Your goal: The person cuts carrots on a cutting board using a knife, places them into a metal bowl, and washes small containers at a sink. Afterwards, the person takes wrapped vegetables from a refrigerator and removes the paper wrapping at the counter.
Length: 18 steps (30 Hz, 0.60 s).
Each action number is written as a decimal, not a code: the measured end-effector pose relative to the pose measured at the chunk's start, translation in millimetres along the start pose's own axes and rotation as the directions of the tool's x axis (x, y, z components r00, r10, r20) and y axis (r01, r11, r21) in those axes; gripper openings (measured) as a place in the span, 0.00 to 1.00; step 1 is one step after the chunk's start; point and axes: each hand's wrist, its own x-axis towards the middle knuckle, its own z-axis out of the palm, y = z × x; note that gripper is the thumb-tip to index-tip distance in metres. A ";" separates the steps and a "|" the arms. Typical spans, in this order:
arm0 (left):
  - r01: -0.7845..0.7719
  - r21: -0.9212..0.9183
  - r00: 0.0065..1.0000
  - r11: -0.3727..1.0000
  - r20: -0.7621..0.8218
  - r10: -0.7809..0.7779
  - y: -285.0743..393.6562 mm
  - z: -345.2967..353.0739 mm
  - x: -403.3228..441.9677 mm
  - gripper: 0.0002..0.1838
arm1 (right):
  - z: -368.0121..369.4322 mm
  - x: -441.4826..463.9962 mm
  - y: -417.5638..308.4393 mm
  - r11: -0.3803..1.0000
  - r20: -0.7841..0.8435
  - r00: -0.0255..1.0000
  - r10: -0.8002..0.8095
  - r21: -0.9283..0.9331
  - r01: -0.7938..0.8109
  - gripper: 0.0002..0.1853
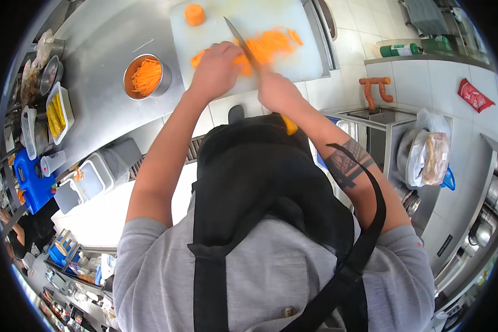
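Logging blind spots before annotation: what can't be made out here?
All head view:
- Carrot pieces under the left hand: covered by it.
- Most of the knife handle: inside the right hand.
- Metal container bottom: under carrot strips.
- Cutting board far side: cut by top edge.
- Green bottle label: too small.

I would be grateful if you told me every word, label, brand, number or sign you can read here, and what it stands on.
No text can be read with certainty.
Red packet: pale print, too blurred to read.
Green bottle: pale marking, too small to read.
Small dark strip: any lettering is too small to read.
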 end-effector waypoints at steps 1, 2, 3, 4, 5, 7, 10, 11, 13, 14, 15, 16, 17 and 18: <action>0.069 0.139 0.990 0.988 -0.129 -0.051 2.3 -2.0 -7.5 0.19 | -7.1 -5.3 -0.4 0.998 0.023 0.998 0.054 -0.016 -0.053 0.17; 0.151 0.264 0.962 0.953 -0.260 -0.080 3.6 -2.8 -12.7 0.27 | -12.4 -9.2 -0.1 0.993 0.045 0.993 0.110 -0.034 -0.109 0.17; 0.152 0.263 0.962 0.953 -0.259 -0.082 2.6 -0.4 -17.3 0.27 | -13.0 -10.2 3.7 0.993 0.047 0.993 0.111 -0.034 -0.109 0.17; 0.228 0.335 0.949 0.914 -0.285 -0.132 0.9 4.1 -21.7 0.36 | -13.9 -10.3 7.5 0.991 0.040 0.991 0.131 -0.047 -0.129 0.17; 0.305 0.402 0.931 0.864 -0.318 -0.180 -0.7 7.9 -24.1 0.44 | -15.6 -10.0 11.4 0.987 0.034 0.988 0.148 -0.062 -0.146 0.16; 0.308 0.453 0.946 0.837 -0.241 -0.218 0.9 12.1 -22.3 0.46 | -23.9 -10.0 14.1 0.985 0.028 0.986 0.165 -0.065 -0.163 0.15; 0.268 0.481 0.963 0.835 -0.155 -0.220 -4.0 19.3 -16.4 0.48 | -27.3 -6.8 25.9 0.980 -0.002 0.983 0.184 -0.073 -0.183 0.14; 0.232 0.454 0.972 0.860 -0.149 -0.184 -6.5 22.7 -13.1 0.47 | -26.9 -5.9 31.5 0.979 -0.023 0.982 0.186 -0.082 -0.188 0.14; 0.192 0.454 0.981 0.870 -0.124 -0.152 -13.0 29.2 -6.2 0.47 | -31.1 -7.8 33.0 0.981 -0.025 0.983 0.182 -0.067 -0.183 0.14; 0.148 0.454 0.988 0.878 -0.095 -0.118 -16.0 32.2 -2.7 0.46 | -32.5 -8.9 33.5 0.982 -0.028 0.983 0.179 -0.048 -0.180 0.14; 0.148 0.454 0.988 0.879 -0.096 -0.117 -17.3 34.3 2.5 0.46 | -31.4 -8.5 36.1 0.982 -0.029 0.983 0.179 -0.049 -0.180 0.14; 0.100 0.421 0.994 0.902 -0.081 -0.073 -18.1 36.9 8.5 0.45 | -29.5 -8.0 38.3 0.983 -0.040 0.984 0.175 -0.041 -0.176 0.14; 0.052 0.387 0.997 0.921 -0.067 -0.028 -18.2 39.7 12.1 0.44 | -27.5 -7.2 40.0 0.985 -0.051 0.984 0.170 -0.033 -0.171 0.15; 0.052 0.388 0.997 0.920 -0.068 -0.028 -12.6 39.4 15.2 0.44 | -26.1 -7.0 40.2 0.985 -0.052 0.984 0.168 -0.033 -0.170 0.15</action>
